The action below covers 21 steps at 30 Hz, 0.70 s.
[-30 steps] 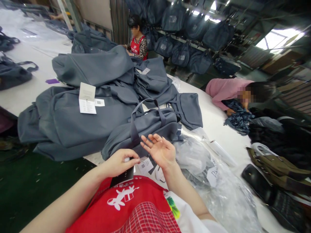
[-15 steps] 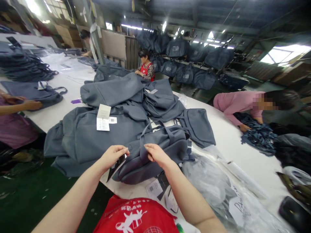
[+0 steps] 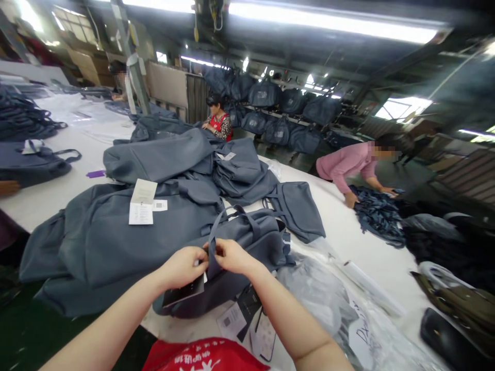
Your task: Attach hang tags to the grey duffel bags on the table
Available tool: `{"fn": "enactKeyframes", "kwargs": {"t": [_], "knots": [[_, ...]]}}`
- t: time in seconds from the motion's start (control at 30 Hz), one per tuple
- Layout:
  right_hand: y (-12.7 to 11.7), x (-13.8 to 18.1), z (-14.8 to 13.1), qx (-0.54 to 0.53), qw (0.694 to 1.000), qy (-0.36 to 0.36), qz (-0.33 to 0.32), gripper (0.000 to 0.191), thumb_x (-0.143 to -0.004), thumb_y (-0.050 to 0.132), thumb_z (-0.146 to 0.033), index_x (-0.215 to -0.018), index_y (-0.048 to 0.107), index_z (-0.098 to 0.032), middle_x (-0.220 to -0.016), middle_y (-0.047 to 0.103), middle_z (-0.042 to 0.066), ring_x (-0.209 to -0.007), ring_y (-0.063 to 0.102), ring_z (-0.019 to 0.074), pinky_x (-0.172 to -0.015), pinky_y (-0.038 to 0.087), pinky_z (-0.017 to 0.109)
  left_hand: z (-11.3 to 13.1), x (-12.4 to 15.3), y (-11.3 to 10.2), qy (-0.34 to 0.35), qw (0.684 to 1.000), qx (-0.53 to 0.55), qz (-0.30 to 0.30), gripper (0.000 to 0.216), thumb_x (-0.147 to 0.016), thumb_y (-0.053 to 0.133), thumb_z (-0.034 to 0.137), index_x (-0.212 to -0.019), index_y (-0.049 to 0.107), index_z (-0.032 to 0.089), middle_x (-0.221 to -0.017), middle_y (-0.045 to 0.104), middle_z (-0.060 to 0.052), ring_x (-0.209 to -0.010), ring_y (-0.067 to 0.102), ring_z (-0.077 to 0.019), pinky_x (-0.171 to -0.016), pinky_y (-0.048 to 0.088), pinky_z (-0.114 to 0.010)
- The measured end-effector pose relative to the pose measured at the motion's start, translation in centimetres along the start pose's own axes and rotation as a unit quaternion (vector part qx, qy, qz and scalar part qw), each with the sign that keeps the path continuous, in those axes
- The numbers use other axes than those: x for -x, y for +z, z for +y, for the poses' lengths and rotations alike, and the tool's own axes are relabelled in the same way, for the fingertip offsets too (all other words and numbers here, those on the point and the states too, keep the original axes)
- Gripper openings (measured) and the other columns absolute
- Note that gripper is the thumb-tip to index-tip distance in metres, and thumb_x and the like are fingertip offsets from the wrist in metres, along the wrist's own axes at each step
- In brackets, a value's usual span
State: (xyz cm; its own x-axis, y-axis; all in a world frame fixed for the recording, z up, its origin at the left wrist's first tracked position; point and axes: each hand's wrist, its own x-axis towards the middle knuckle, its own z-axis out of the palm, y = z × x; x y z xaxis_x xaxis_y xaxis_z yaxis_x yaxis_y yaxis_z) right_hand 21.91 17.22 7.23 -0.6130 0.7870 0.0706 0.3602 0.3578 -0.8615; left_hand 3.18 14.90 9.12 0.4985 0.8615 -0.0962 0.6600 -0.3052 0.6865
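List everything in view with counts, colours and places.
Table: one, white, centre
Near bag: one, slate, front
Other bags: several, slate, table
Hanging bags: many, blue, back
Bundle: one, blue, right
Booklet: one, white, large bag
Cards: several, black/white, table
Slip: one, purple, left
Plastic: one heap, clear, right
Roll: one, whitish, right
Dark object: one, black, right
Olive bag: one, olive, right
Lights: several, white, overhead
Workers: at least four, various, around
Apron: one, red, bottom
Left hand: one, bare, on black tag
Right hand: one, bare, at handle

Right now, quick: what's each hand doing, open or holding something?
Left hand: closed, holding a black tag.
Right hand: curled at the strap of a blue-gray bag; grip cannot be told.
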Motion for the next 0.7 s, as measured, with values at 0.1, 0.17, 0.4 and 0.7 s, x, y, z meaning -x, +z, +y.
{"fn": "enactKeyframes", "kwargs": {"t": [0.1, 0.17, 0.4, 0.7], "knots": [[-0.68, 0.50, -0.48, 0.029, 0.998, -0.047, -0.014, 0.036, -0.076, 0.052, -0.004, -0.102, 0.069, -0.022, -0.093, 0.071, 0.000, -0.088, 0.065, 0.0164, -0.079, 0.049, 0.024, 0.22, 0.01, 0.21, 0.002, 1.000, 0.011, -0.008, 0.021, -0.077, 0.048, 0.026, -0.064, 0.065, 0.021, -0.069, 0.069, -0.002, -0.067, 0.061, -0.0187, -0.066, 0.043, -0.026], [-0.93, 0.52, -0.48, 0.053, 0.998, -0.043, -0.017, 0.028, -0.077, 0.052, -0.006, -0.092, 0.070, -0.021, -0.086, 0.071, 0.001, -0.082, 0.065, 0.0157, -0.074, 0.047, 0.023, 0.39, 0.02, 0.24, -0.001, 1.000, 0.010, -0.001, 0.023, -0.078, 0.046, 0.026, -0.065, 0.064, 0.021, -0.069, 0.068, -0.002, -0.068, 0.061, -0.0185, -0.066, 0.042, -0.026], [-0.98, 0.25, 0.20, 0.061, 0.998, -0.021, 0.007, 0.014, -0.080, 0.054, -0.013, -0.084, 0.067, -0.016, -0.073, 0.064, 0.000, -0.066, 0.056, 0.0111, -0.063, 0.042, 0.020, 0.37, -0.19, -0.04, -0.010, 0.999, -0.048, 0.003, 0.023, -0.080, 0.044, 0.024, -0.061, 0.058, 0.019, -0.068, 0.064, -0.001, -0.068, 0.058, -0.0167, -0.065, 0.039, -0.025], [-1.13, 0.59, -0.09, 0.051, 0.997, -0.045, -0.037, 0.031, -0.079, 0.050, -0.008, -0.102, 0.069, -0.018, -0.092, 0.071, 0.003, -0.086, 0.063, 0.0158, -0.080, 0.046, 0.025, 0.26, -0.46, -0.10, -0.010, 0.999, -0.033, -0.007, 0.024, -0.081, 0.043, 0.026, -0.072, 0.065, 0.020, -0.079, 0.069, -0.003, -0.078, 0.062, -0.0197, -0.071, 0.043, -0.026]]}}
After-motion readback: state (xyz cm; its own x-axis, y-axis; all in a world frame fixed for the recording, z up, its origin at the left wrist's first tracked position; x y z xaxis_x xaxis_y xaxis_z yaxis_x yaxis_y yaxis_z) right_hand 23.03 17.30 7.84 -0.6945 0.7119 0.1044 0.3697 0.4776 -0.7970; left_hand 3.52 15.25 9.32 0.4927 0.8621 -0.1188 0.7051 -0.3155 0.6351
